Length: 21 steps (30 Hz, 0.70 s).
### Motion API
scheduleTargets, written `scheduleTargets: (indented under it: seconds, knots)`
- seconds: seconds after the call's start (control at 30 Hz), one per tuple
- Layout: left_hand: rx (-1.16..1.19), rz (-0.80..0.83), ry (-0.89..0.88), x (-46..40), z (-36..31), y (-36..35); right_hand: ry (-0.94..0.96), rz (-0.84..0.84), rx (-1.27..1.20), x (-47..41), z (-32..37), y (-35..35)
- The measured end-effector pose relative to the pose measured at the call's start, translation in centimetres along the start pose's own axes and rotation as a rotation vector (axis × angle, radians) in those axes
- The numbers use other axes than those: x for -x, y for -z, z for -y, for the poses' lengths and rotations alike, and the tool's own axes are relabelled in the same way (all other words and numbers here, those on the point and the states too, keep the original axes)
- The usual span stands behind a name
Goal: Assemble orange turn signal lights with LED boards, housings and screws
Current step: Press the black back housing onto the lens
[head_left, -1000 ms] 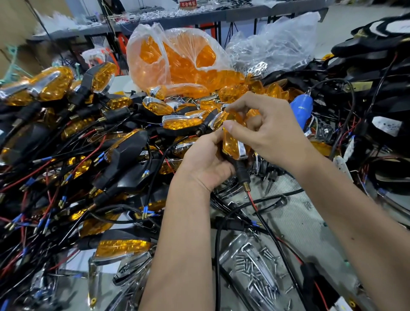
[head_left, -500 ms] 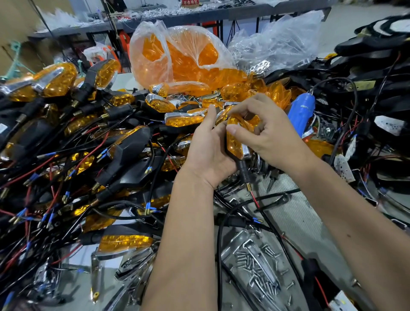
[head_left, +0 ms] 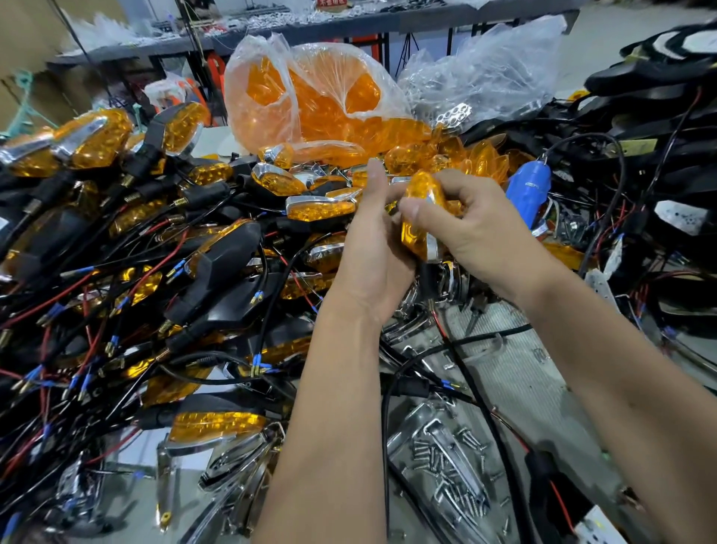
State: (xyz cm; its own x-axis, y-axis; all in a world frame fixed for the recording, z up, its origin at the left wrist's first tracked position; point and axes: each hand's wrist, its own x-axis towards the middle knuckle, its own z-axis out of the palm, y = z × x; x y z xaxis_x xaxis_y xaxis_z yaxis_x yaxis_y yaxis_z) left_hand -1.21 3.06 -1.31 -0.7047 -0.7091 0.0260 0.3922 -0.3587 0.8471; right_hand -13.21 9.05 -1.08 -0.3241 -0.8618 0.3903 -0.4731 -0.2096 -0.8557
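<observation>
Fingers of both hands clamp one orange turn signal light (head_left: 421,217) at frame centre.
Right hand (head_left: 477,237) pinches the lens, left hand (head_left: 372,248) braces it; uneven pressure could seat it crooked.

Small red sign with pale characters (head_left: 331,2) at top edge, on the far grey bench — cut off and blurred, unreadable. Faint pale marking on blue plastic tool handle (head_left: 528,193) — too small to read. No other legible text, brand or number anywhere.
</observation>
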Motion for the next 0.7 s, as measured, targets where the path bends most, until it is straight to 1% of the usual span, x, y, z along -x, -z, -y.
scheduleTargets:
  seconds: [0.07,0.13,0.2,0.27,0.37,0.43,0.5,0.53,0.57,0.7]
  knots:
    - [-0.133,-0.041,-0.032,-0.2,0.3,0.3,-0.013,-0.083,-0.14,0.0,-0.1,0.2]
    - [-0.322,-0.042,-0.065,-0.3,0.7,0.7,-0.053,-0.144,-0.284,-0.1,-0.5,0.8]
    - [-0.466,-0.056,-0.139,-0.3,0.8,1.0,-0.081,-0.119,-0.475,-0.2,-0.9,1.1]
    - [-0.526,-0.105,-0.231,-0.3,0.8,1.2,-0.091,-0.068,-0.651,-0.2,-1.3,1.2]
    - [-0.575,-0.135,-0.372,-0.5,0.8,1.3,-0.105,-0.029,-0.809,-0.3,-1.3,1.2]
    - [-0.614,-0.148,-0.437,-0.4,0.7,1.3,-0.17,-0.061,-0.922,-0.3,-0.6,1.1]
    - [-0.641,-0.126,-0.481,-0.4,0.8,1.2,-0.287,-0.146,-1.067,-0.6,-0.1,1.1]
    - [-0.647,-0.107,-0.484,-0.4,1.0,1.0,-0.33,-0.212,-1.077,-0.6,0.0,1.3]
    - [-0.652,-0.088,-0.478,-0.4,1.2,1.0,-0.359,-0.281,-1.033,-0.7,0.0,1.2]
    - [-0.68,-0.001,-0.449,-0.4,1.7,0.6,-0.383,-0.567,-0.687,-0.6,-0.1,1.0]
